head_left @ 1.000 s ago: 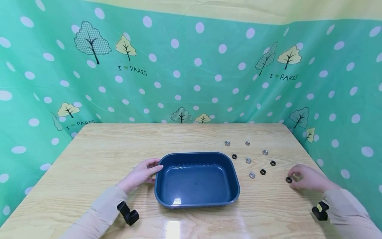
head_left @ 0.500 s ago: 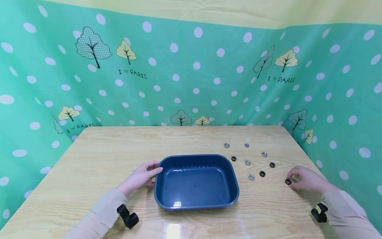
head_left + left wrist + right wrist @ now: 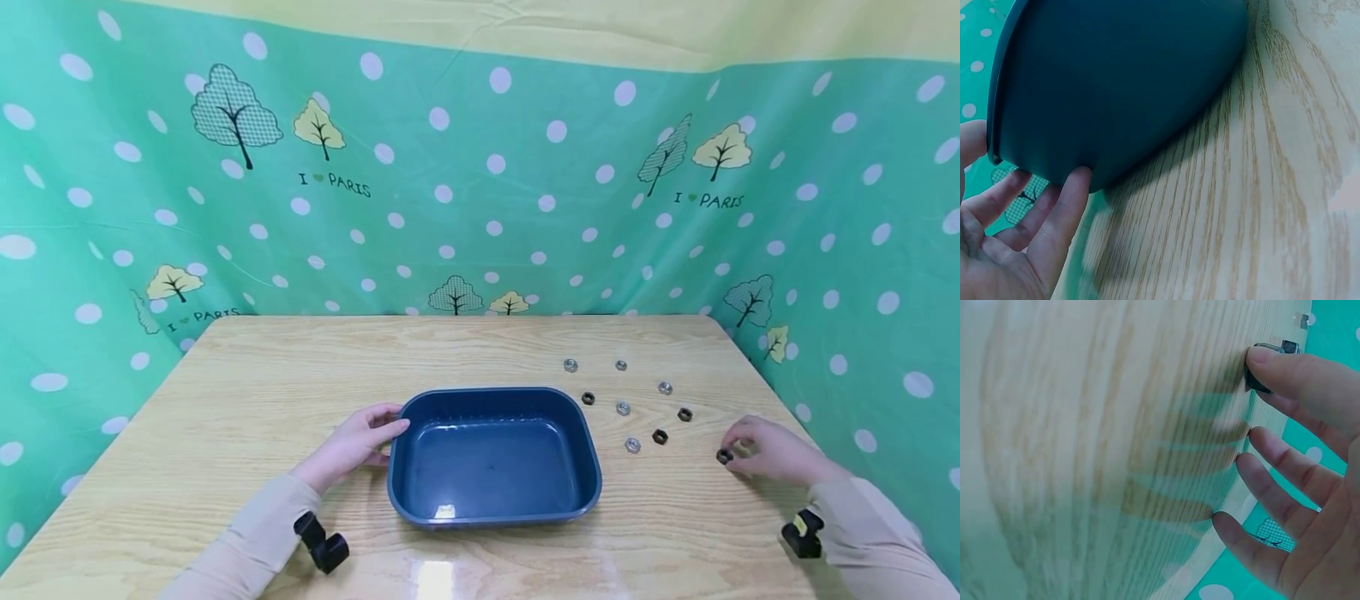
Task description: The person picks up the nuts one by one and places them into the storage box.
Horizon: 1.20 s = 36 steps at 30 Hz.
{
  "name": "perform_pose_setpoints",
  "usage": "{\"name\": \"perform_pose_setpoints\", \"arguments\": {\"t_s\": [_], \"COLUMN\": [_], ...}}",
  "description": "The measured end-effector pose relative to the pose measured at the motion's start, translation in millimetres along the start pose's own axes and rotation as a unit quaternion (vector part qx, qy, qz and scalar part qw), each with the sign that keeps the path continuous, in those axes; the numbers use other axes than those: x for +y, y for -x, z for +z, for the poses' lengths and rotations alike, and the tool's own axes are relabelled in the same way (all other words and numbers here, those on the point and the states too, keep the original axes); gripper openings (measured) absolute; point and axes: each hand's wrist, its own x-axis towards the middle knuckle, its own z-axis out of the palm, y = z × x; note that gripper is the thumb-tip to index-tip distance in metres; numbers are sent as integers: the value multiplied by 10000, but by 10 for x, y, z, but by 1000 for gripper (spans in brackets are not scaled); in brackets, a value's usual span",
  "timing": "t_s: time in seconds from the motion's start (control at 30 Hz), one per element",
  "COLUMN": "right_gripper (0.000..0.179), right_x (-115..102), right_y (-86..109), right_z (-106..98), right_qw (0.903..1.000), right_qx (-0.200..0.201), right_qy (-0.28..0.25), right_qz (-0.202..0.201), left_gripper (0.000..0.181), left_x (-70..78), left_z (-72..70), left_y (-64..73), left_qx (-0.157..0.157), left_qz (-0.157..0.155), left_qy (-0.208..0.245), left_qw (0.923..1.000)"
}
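Note:
A dark blue plastic basin (image 3: pixel 491 471) stands on the table. My left hand (image 3: pixel 358 443) holds its left end, thumb over the rim and fingers against the outer wall; in the left wrist view fingertips (image 3: pixel 1079 178) touch that wall (image 3: pixel 1116 81). To the right, my right hand (image 3: pixel 772 452) pinches a black hex nut (image 3: pixel 723 456) between thumb and forefinger, at the tabletop. In the right wrist view the thumb partly covers this nut (image 3: pixel 1257 380), and the other fingertips rest on or close to the wood.
Between basin and right hand lie loose nuts: several silver ones, such as one silver nut (image 3: pixel 633 446), and black ones, such as one black nut (image 3: pixel 660 437). The wooden table (image 3: pixel 300 367) meets a green dotted curtain (image 3: pixel 465 192) at the back and sides.
The head view has tilted slightly, so everything sits a little lower in it. Both hands keep their places, the left at the basin and the right at the black nut.

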Motion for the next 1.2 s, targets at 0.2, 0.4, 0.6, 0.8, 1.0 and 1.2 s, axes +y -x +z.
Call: {"name": "perform_pose_setpoints", "arguments": {"t_s": [0.2, 0.4, 0.6, 0.8, 1.0, 1.2], "right_gripper": [22, 23, 23, 19, 16, 15], "right_x": [24, 4, 6, 8, 14, -1], "right_y": [-13, -13, -31, -37, -37, -30], "right_z": [4, -10, -20, -19, -23, -21], "right_qw": [10000, 9999, 9997, 9992, 9989, 9991], "right_qx": [42, 70, 80, 123, 135, 305], "right_qy": [27, -45, -163, -264, -257, -172], "right_qz": [9, 70, 160, 262, 372, 250], "left_gripper": [54, 55, 52, 51, 52, 51], "left_x": [-26, -15, -25, -37, -26, -24], "left_z": [-7, -9, -7, -9, 0, -4], "left_y": [-19, -15, -25, -29, -37, -24], "left_qx": [-8, -83, 30, 11, -13, 4], "left_qz": [10, 47, 13, 34, 43, 20], "left_qy": [-13, -25, -47, -42, -18, 11], "left_qw": [10000, 10000, 10000, 10000, 10000, 10000]}}
